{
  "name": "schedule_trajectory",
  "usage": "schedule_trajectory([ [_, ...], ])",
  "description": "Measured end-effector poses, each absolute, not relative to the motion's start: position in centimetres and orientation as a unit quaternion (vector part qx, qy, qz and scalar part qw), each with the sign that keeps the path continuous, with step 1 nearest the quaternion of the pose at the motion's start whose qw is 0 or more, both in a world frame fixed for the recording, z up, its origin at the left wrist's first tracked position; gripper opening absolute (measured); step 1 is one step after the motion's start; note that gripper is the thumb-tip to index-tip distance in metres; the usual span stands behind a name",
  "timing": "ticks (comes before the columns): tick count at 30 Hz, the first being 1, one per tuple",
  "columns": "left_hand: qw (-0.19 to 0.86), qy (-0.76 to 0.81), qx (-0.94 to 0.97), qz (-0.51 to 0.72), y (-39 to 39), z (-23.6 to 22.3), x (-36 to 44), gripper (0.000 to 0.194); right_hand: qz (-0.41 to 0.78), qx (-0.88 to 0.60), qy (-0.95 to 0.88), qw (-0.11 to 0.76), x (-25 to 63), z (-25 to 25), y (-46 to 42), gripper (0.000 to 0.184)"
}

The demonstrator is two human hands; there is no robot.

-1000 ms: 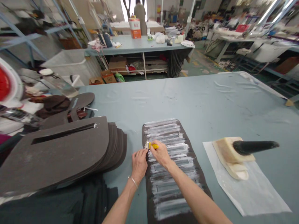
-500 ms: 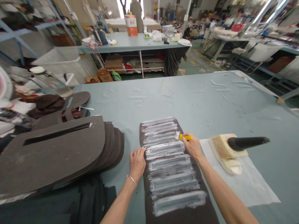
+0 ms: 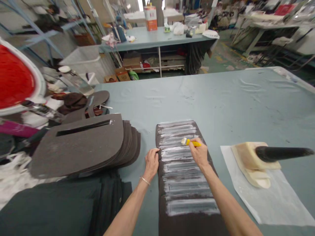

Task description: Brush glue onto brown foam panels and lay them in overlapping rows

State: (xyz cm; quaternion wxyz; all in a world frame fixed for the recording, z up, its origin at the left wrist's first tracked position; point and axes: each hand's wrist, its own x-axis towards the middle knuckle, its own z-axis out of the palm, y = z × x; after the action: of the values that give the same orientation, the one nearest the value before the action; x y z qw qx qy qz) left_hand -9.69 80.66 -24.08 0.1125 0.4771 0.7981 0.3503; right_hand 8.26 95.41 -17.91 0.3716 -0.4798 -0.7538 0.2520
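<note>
My right hand is closed around the yellow handle of a small brush. Its pale, coated bristles point left over the dark grey panel. Across that panel run several crosswise bands of whitish, wet-looking coating, each around a slot-like opening. At the panel's left edge lies my left hand, fingers slightly bent with the tips touching the edge; it holds nothing. To the right, a cream block-shaped container with a black tapered spout or handle sits on a white sheet.
On the left are a stack of dark grey slotted panels and a pile of dark green pieces. A red round tub and a clear jar stand beyond. Another table bears an orange-and-white can.
The brush and my right hand have shifted slightly left across the panel. My left hand stays by the left edge. The camera view has turned left, bringing in the red tub.
</note>
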Motion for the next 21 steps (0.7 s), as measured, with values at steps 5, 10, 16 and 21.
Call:
schedule_trajectory([
  [5,0.072,0.791,0.533,0.292,78.4,-23.9,-7.2,0.034,0.384,-0.320,-0.804,0.321,5.0,-18.8,89.9,0.020],
  [10,0.059,0.790,0.556,0.250,77.2,-24.4,-6.1,0.042,0.353,-0.513,-0.711,0.326,13.6,-19.8,94.0,0.025],
  [16,0.103,0.799,0.507,0.306,77.4,-24.4,-6.8,0.035,0.203,-0.609,-0.672,0.369,18.1,-18.3,95.7,0.024],
  [21,0.105,0.798,0.503,0.316,76.4,-23.4,-5.9,0.031,0.348,-0.427,-0.748,0.371,7.7,-18.0,88.5,0.020],
])
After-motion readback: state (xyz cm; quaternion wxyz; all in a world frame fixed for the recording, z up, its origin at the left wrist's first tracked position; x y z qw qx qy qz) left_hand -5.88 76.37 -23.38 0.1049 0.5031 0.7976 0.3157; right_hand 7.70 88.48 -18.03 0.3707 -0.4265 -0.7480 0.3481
